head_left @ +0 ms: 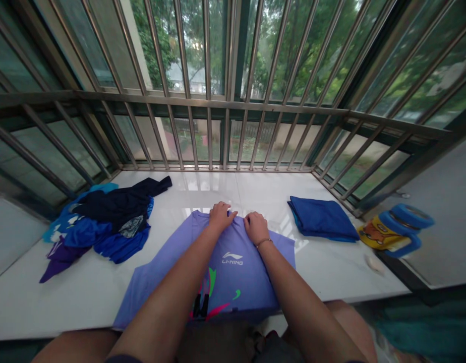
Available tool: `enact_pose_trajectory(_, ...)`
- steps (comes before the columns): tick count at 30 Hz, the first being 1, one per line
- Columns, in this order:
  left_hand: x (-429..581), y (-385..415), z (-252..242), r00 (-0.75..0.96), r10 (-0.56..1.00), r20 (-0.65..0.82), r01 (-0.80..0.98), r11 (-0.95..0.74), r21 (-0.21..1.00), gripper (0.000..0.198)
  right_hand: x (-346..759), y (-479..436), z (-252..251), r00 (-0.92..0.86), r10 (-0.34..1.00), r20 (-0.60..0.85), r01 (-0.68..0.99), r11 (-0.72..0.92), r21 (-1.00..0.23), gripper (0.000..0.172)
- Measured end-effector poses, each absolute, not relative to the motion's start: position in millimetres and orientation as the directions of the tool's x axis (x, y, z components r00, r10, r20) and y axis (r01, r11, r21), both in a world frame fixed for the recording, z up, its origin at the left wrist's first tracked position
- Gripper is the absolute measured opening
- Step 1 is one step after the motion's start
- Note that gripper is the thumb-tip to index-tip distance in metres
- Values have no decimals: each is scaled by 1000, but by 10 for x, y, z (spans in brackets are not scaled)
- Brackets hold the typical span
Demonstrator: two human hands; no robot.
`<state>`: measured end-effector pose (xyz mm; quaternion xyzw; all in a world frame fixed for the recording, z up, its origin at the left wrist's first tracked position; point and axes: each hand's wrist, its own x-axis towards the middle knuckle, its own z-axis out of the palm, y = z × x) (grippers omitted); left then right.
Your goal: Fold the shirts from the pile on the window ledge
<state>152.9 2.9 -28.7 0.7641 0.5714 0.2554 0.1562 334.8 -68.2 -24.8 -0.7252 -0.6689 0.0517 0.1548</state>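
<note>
A light purple shirt (233,277) with a white logo and green and pink print lies spread on the white ledge, its lower part reaching the front edge. My left hand (220,216) rests on the shirt's far edge near the collar, thumb and fingers apart. To its right, my right hand (256,227) touches the same far edge, fingers bent down on the cloth; whether they pinch it is hard to see. A thin bracelet circles my right wrist. Between the two hands a short stretch of the collar shows.
On the left of the white ledge (187,194) lies a loose pile of blue, black and purple clothes (119,214). A folded blue cloth (324,218) and a blue and yellow bottle (395,229) are at the right. Metal window bars (225,105) stand behind.
</note>
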Motion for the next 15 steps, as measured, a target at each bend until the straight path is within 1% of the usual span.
enact_pose_trajectory(2, 1467, 77, -307, 276, 942, 190, 778, -335, 532, 20, 3348, -683, -250, 104, 986, 133, 953, -61, -297, 21)
enact_pose_trajectory(4, 1410, 102, -333, 294, 937, 191, 764, -350, 542, 14, 3349, -682, -254, 107, 985, 134, 952, -63, -299, 21)
enact_pose_trajectory(15, 1305, 106, -383, 318, 919, 235, 651, -392, 650, 10, 3347, -660, -260, 146, 981, 131, 943, -98, -319, 22)
